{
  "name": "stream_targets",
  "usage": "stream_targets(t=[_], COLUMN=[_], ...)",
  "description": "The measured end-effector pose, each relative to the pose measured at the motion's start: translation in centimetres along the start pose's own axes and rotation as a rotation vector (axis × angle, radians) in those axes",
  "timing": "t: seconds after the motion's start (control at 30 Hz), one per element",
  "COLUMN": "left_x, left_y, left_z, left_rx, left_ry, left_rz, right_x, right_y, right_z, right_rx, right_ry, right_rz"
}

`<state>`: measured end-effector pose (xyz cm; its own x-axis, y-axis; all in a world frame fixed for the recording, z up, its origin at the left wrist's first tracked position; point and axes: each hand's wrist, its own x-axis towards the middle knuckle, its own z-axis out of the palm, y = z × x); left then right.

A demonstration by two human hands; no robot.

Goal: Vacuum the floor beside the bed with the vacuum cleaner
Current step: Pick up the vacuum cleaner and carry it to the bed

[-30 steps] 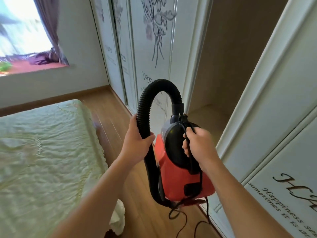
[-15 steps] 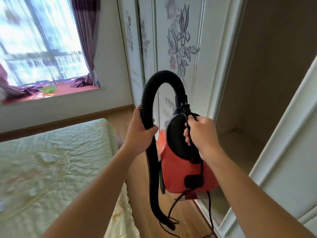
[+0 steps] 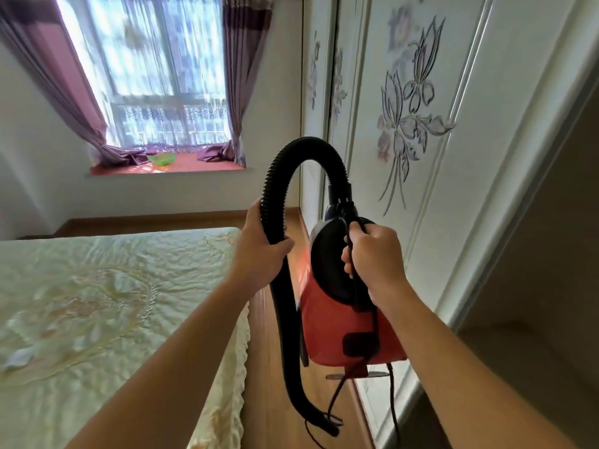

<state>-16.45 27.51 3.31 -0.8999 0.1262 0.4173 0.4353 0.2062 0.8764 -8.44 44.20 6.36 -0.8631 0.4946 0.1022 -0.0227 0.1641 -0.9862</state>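
Status: vacuum cleaner (image 3: 337, 335) is off the ground, carried in both hands over the strip of wood floor (image 3: 269, 345) between the bed's right edge and the wardrobe.

- Right hand (image 3: 372, 254): fingers wrapped round the black handle on top of the red body. It looks like a run of cord is pinched under them too.
- Left hand (image 3: 262, 251): gripping the ribbed hose (image 3: 291, 163) partway down its descending leg.
- The hose arcs up out of the body and over. Its nozzle end (image 3: 327, 426) hangs free low over the floor; contact can't be confirmed.
- Power cord (image 3: 393, 403) dangles from under the body, with loops trailing beside the nozzle. No plug is visible.

Read: probably a carry/positioning stage, no floor covered yet.

Risks from here:
- Loose cord loops near the feet and nozzle could cause a snag or a trip, or jerk the body out of the right hand.
- The body hangs just beside the wardrobe door (image 3: 421, 176). Any swing knocks the painted panel.
- The left grip sits high on the hose, so the nozzle end is uncontrolled and will flop. The hand likely needs to slide lower before sweeping.
- The bed (image 3: 97, 303) cover drapes over the right edge near the hose, so suction could grab the fabric and choke airflow.
- The strip is narrow, so a body set down in it blocks the sweep path.
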Motion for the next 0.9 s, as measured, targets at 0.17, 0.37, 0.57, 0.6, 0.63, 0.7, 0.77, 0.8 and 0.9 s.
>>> stream_targets(t=[0.17, 0.37, 0.57, 0.6, 0.63, 0.7, 0.77, 0.8, 0.9], left_x=[5.3, 13.3, 22.8, 24.2, 25.6, 28.3, 30.9, 32.2, 36.4], left_y=[-1.1, -5.8, -11.3, -12.2, -13.0, -14.3, -15.4, -15.9, -17.7], left_z=[0.4, 0.9, 0.7, 0.6, 0.5, 0.4, 0.3, 0.3, 0.4], left_rx=[0.019, 0.020, 0.007, 0.008, 0.010, 0.014, 0.013, 0.012, 0.010], left_ry=[0.045, 0.045, 0.016, 0.006, -0.002, -0.009, -0.008, -0.007, -0.011], left_rz=[-0.019, -0.008, -0.002, -0.002, 0.003, 0.018, 0.012, 0.007, -0.004], right_x=[6.2, 14.2, 23.4, 24.8, 26.2, 28.9, 31.5, 32.8, 36.8], right_y=[-0.4, 1.1, 2.3, 2.4, 2.5, 2.4, 2.3, 2.3, 2.7], right_z=[1.8, 5.9, 11.6, 12.6, 13.5, 15.2, 16.7, 17.4, 19.4], right_rx=[-0.009, -0.005, -0.023, -0.023, -0.022, -0.017, -0.017, -0.020, -0.028], right_ry=[-0.039, -0.030, 0.002, 0.011, 0.018, 0.025, 0.032, 0.035, 0.034], right_rz=[-0.020, -0.010, -0.007, -0.008, -0.010, -0.008, 0.002, 0.003, 0.006])
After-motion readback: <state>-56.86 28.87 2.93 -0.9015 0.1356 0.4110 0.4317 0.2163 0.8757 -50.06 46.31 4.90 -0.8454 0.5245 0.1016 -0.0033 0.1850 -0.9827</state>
